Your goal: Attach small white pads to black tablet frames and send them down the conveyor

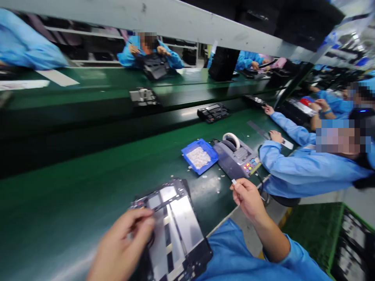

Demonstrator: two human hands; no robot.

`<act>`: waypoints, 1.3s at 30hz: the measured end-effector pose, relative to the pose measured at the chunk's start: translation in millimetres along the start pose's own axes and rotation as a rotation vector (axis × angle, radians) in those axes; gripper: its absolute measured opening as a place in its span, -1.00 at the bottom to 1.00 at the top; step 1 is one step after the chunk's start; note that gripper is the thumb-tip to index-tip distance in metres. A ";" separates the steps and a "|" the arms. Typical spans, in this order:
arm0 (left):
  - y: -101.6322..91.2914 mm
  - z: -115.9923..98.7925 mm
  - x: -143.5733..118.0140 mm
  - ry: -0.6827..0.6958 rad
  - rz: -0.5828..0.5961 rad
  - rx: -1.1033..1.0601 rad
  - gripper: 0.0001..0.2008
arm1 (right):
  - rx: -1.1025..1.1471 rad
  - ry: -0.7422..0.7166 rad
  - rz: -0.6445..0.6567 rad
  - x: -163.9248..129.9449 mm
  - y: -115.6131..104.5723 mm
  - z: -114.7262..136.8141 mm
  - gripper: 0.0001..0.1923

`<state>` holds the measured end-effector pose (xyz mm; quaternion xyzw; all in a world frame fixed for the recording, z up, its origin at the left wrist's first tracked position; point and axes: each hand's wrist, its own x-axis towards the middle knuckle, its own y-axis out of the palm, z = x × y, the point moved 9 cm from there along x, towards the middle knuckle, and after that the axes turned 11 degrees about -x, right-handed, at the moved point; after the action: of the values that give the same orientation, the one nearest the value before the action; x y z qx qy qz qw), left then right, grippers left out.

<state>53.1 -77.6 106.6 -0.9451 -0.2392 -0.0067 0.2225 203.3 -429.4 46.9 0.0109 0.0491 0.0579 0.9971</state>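
On the green table (pixel 73 187), the left hand (pixel 123 244) pinches the near panel (pixel 175 226), the right hand (pixel 247 197) pinches a tape strip (pixel 234 181), with a blue tray (pixel 199 156) and tape dispenser (pixel 237 156) far right beside a co-worker's sleeve (pixel 299 168).

I saw: table (pixel 73 187) dark green | tray (pixel 200 156) blue, white bits inside | panel (pixel 175 222) black and silver | dispenser (pixel 237 158) grey, multicoloured buttons | sleeve (pixel 234 257) blue
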 end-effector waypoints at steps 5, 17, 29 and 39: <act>71.6 -20.6 -3.2 -0.203 0.143 -0.491 -0.65 | -0.128 -0.095 0.345 -24.4 124.8 11.7 -0.72; -47.1 46.3 -23.1 -0.153 -0.273 -0.301 -0.83 | -0.743 -0.827 0.615 -30.7 220.8 35.8 -0.77; 1.4 23.1 -0.8 0.300 0.179 0.452 -0.80 | -1.350 -1.417 0.836 -29.6 277.7 26.3 -0.69; -7.1 40.0 28.8 -0.140 0.131 -0.001 -0.84 | -1.364 -1.519 0.864 -33.5 277.3 24.2 -0.67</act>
<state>71.6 -42.2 77.0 -0.9570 -0.1918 0.0736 0.2047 140.9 -158.3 81.8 -0.4915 -0.6253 0.3941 0.4606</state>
